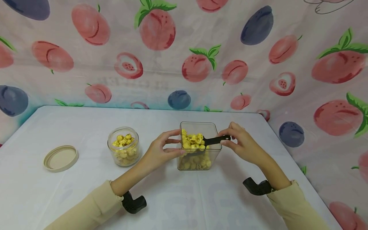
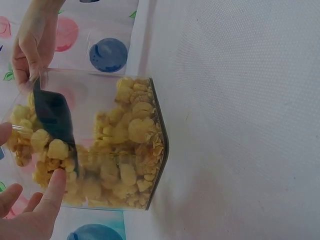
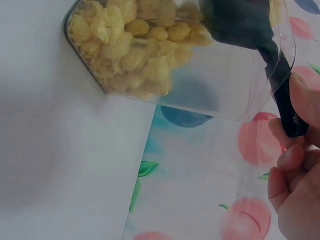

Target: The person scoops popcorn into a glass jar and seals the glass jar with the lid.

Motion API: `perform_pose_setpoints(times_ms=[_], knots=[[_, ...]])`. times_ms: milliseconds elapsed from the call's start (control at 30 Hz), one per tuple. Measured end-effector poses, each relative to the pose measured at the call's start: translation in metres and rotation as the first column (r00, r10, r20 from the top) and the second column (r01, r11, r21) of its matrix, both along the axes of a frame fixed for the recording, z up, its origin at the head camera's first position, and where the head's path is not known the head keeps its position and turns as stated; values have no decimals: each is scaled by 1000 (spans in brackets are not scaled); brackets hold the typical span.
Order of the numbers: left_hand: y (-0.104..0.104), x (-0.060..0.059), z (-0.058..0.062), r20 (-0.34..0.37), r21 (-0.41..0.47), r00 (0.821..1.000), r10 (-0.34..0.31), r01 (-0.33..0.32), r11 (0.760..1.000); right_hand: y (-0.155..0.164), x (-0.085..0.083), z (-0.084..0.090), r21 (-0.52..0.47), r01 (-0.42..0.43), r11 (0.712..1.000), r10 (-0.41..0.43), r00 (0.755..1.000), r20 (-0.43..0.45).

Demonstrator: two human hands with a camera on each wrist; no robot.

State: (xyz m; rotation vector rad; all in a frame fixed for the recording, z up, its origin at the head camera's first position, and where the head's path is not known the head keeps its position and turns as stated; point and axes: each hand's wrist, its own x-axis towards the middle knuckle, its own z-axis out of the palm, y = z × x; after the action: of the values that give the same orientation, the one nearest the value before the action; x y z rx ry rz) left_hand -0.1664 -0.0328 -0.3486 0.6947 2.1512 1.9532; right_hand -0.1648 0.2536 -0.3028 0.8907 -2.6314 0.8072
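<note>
A clear square container (image 1: 213,152) (image 2: 159,150) (image 3: 235,95) partly filled with yellow popcorn (image 1: 193,142) (image 2: 125,150) (image 3: 125,40) stands mid-table. My left hand (image 1: 162,147) (image 2: 30,210) holds its left wall, thumb and fingers curled round it. My right hand (image 1: 240,143) (image 3: 295,185) pinches the handle of a black scoop (image 1: 216,140) (image 2: 52,117) (image 3: 280,85), whose bowl sits loaded with popcorn above the container's rim.
A small round glass jar (image 1: 123,150) with popcorn stands to the left, its beige lid (image 1: 61,158) lying further left. A fruit-print cloth forms the backdrop and right side. The white table (image 1: 86,198) extends toward me.
</note>
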Motion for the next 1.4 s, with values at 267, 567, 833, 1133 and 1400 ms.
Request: perform_pose_setpoints(times_ms=[267, 567, 833, 1133, 1400], knots=[[0, -1, 0, 5, 0, 1000, -4, 4, 1000, 4, 2, -1, -53, 42, 998, -40, 999, 33], [0, -1, 0, 16, -11, 1000, -9, 9, 1000, 10, 5, -3, -106, 77, 991, -70, 996, 63], [0, 0, 2, 13, -19, 1000, -1, 1, 1000, 12, 6, -3, -128, 79, 989, -73, 996, 52], [0, 1, 3, 24, -18, 1000, 0, 1, 1000, 8, 3, -4, -120, 43, 992, -36, 998, 58], [0, 1, 1, 18, -17, 1000, -3, 3, 1000, 9, 3, -6, -125, 65, 990, -55, 995, 79]])
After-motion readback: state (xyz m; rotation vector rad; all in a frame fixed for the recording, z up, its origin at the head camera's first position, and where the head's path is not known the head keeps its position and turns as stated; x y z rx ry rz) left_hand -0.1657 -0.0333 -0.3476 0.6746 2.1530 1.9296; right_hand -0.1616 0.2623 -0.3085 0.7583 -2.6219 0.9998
